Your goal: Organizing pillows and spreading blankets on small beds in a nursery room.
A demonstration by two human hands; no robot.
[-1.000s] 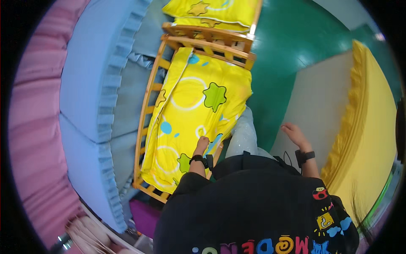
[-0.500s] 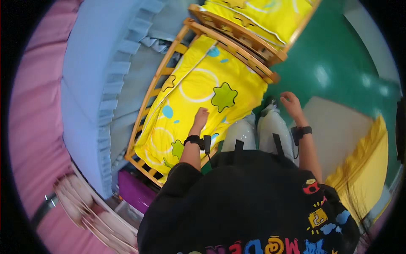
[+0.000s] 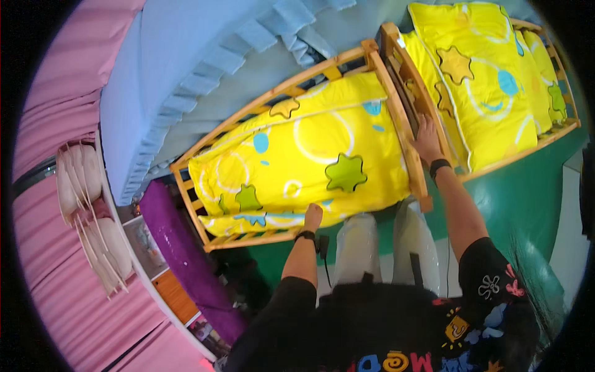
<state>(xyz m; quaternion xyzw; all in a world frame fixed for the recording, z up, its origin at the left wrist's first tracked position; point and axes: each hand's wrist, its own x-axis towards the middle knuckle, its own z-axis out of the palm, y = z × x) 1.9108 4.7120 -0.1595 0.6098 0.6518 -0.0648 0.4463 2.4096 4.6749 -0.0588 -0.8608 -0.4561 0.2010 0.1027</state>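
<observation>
A small wooden bed (image 3: 370, 56) lies in front of me, covered by a yellow quilt (image 3: 316, 146) with white rings, blue spots and green stars. My left hand (image 3: 313, 216) is curled closed over the quilt's near edge, with nothing visible in it. My right hand (image 3: 427, 141) reaches to the gap between this bed's end board and the end board (image 3: 421, 93) of a second bed. Its fingers are stretched out and apart; whether they touch the wood is hard to tell. Yellow bedding (image 3: 489, 80) with stars lies on that second bed.
Blue padding with a ruffled edge (image 3: 248, 43) runs behind the beds. A purple panel (image 3: 186, 260) and a shelf unit (image 3: 167, 291) stand at the left, by pink curtains (image 3: 56, 235). Green floor (image 3: 496, 204) lies to the right.
My view has turned, so the beds now lie more crosswise and the second bed shows at the right. My right hand has moved from over the floor to the end boards, its fingers straightening.
</observation>
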